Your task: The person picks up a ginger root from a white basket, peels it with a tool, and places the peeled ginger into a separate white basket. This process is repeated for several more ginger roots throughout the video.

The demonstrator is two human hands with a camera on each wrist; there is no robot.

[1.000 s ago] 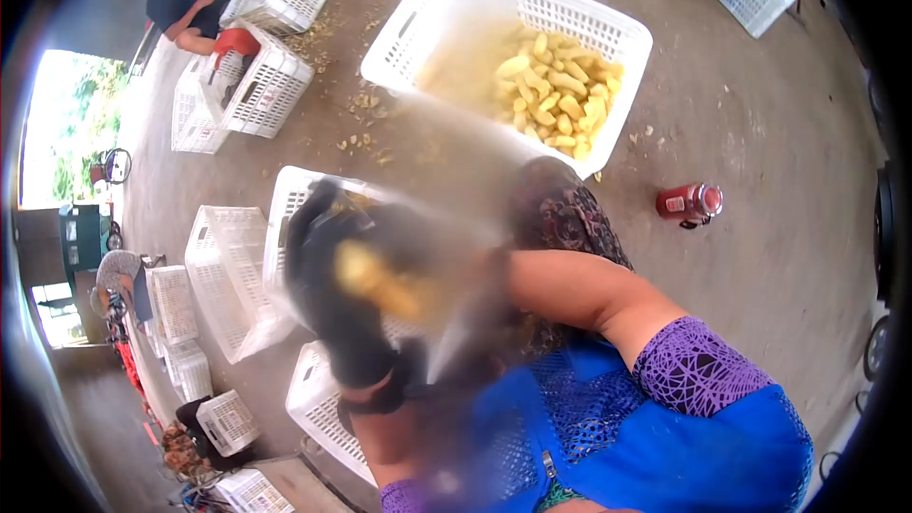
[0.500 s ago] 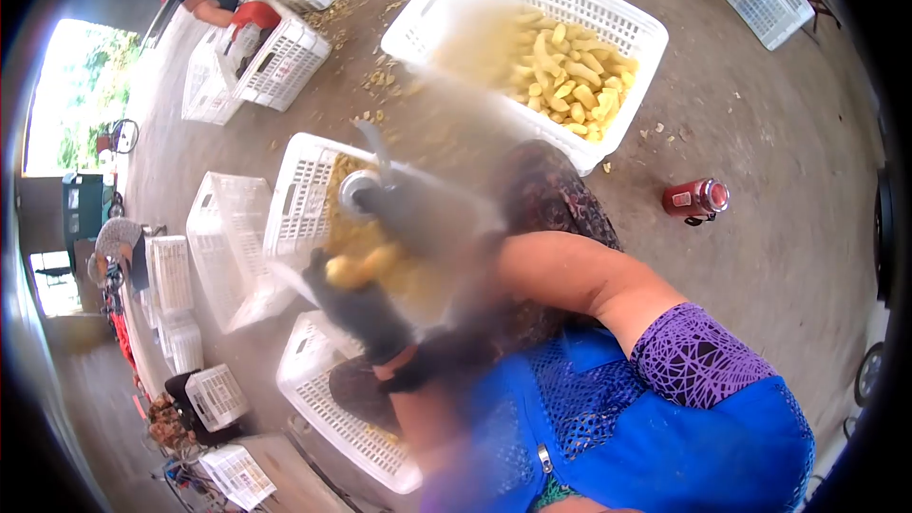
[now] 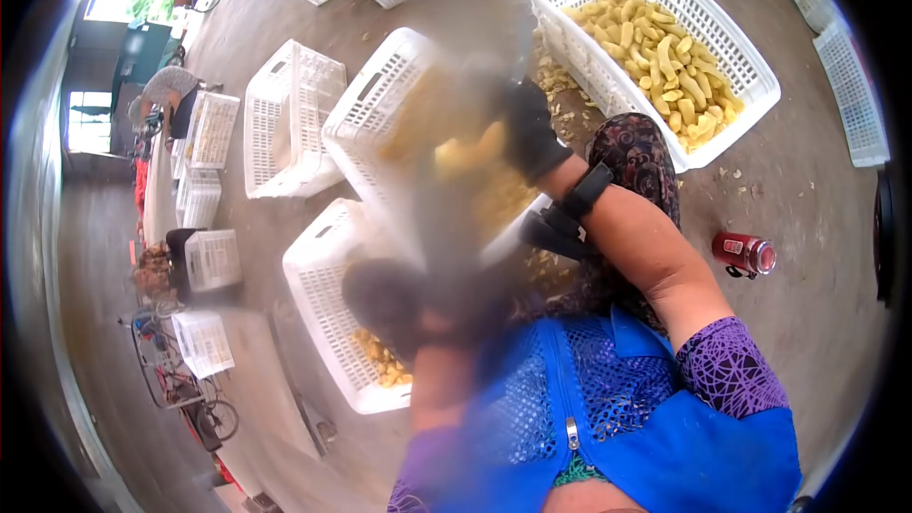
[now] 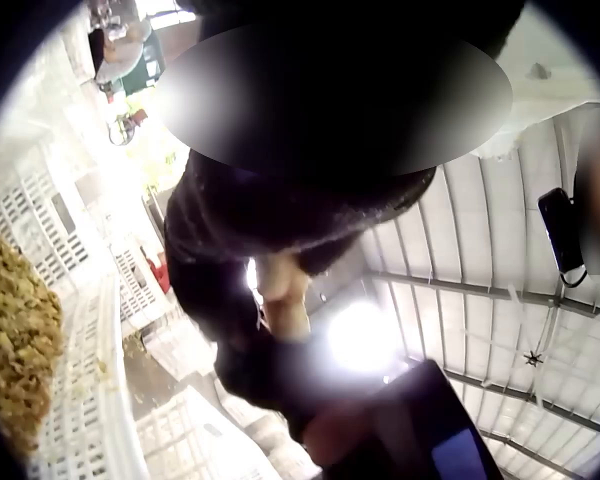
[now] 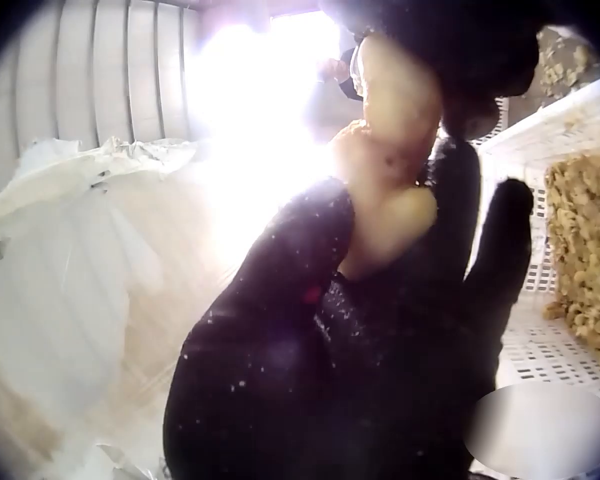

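Note:
In the head view my right hand point(image 3: 537, 128), in a black glove, reaches over a white crate point(image 3: 366, 114) of yellow shavings. A knobby yellow ginger root point(image 3: 470, 154) is at its fingers. The right wrist view shows this hand's thumb and fingers gripping the pale ginger root point(image 5: 390, 190). Another black-gloved part covers the root's upper end. My left hand point(image 3: 461, 309) is mostly lost behind a grey blur in the head view. In the left wrist view, the dark left hand point(image 4: 280, 210) is at the root point(image 4: 284, 295), gripping its upper part.
A white crate point(image 3: 560, 38) of peeled yellow roots stands at upper right. A lower-left crate point(image 3: 313, 304) holds some pieces. An upright crate point(image 3: 275, 123) is further left. A red bottle point(image 3: 744, 255) stands on the floor point(image 3: 817, 323) at right. Shavings point(image 4: 15, 340) fill one crate.
The head view has swung, so the crates and bottle sit further right or lower. The right hand has come from the blur to over the shavings; the left hand has moved right into the blur.

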